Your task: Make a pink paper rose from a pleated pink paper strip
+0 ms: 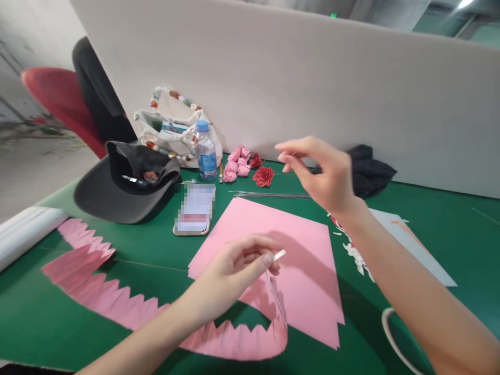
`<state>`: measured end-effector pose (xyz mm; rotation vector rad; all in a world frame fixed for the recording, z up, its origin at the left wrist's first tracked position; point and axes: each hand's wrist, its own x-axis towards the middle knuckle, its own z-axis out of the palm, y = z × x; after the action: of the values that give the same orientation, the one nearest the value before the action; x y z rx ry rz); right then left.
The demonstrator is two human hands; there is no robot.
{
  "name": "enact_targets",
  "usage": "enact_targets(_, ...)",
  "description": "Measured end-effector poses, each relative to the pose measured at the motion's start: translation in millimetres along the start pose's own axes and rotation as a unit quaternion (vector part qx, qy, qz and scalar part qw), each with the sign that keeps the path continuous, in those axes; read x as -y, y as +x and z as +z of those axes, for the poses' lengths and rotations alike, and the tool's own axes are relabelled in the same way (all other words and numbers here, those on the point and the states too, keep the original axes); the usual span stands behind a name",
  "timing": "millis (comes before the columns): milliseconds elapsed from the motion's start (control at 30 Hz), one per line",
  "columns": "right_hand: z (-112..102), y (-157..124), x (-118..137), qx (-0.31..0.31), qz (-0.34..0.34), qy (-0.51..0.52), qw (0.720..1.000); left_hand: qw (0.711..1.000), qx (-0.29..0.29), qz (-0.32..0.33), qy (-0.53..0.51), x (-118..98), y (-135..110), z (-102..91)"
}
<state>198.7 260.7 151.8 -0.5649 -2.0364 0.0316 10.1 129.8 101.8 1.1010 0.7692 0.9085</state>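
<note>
Pink paper strip (97, 297) with zigzag edges on green table (449, 245).

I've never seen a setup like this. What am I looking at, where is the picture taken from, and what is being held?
There is no machine here: this is a person working by hand, filmed by a camera worn on their head and looking forward and down. The left hand pinches a small white strip, close to a long zigzag-cut pink paper strip. The right hand is raised and holds nothing visible. On the green table lie a pink paper sheet, paper roses, thin wires, a black cap and a water bottle.
</note>
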Motion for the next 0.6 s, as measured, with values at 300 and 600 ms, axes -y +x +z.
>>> enact_targets(300, -86.3, -52.5, 133.8, -0.112, 0.289, 0.138, 0.941, 0.987, -0.040, 0.140, 0.071, 1.2, -36.2, 24.0)
enact_targets(600, -66.4, -107.4, 203.1, 0.011, 0.358, 0.074, 0.931, 0.973, -0.095, 0.182, 0.109, -3.6, -56.1, 53.1)
